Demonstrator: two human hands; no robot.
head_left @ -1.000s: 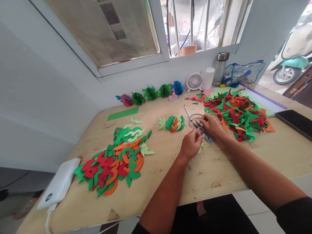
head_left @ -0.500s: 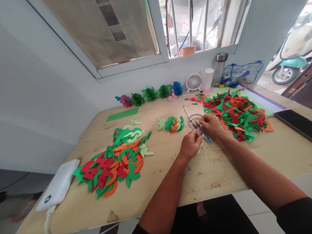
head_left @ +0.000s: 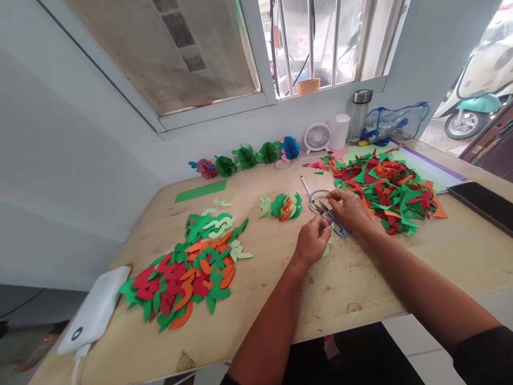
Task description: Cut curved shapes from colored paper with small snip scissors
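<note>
My left hand (head_left: 313, 239) is closed in a pinch near the table's middle; what is between its fingertips is too small to make out. Part of a pale green paper piece (head_left: 328, 248) shows beside and below it. Just to the right, my right hand (head_left: 349, 209) also pinches, its fingertips by the rim of a thin ring (head_left: 310, 204). Between both hands lie small snips with a blue handle (head_left: 340, 229) and dark blades, partly covered. A white pen (head_left: 305, 185) lies beyond the ring. Left of it sit stacked paper pieces (head_left: 277, 206) in green and orange.
A heap of curved paper cutouts (head_left: 180, 278) spreads at left, near a white power bank (head_left: 96, 307). Pointed paper scraps (head_left: 395, 184) pile at right, by a phone (head_left: 483, 206). Along the wall stand paper flowers (head_left: 245, 156), a small fan (head_left: 317, 138) and a glass bottle (head_left: 358, 120).
The view has shifted slightly. Both hands stay almost in place, still pinching over the snips and ring.
</note>
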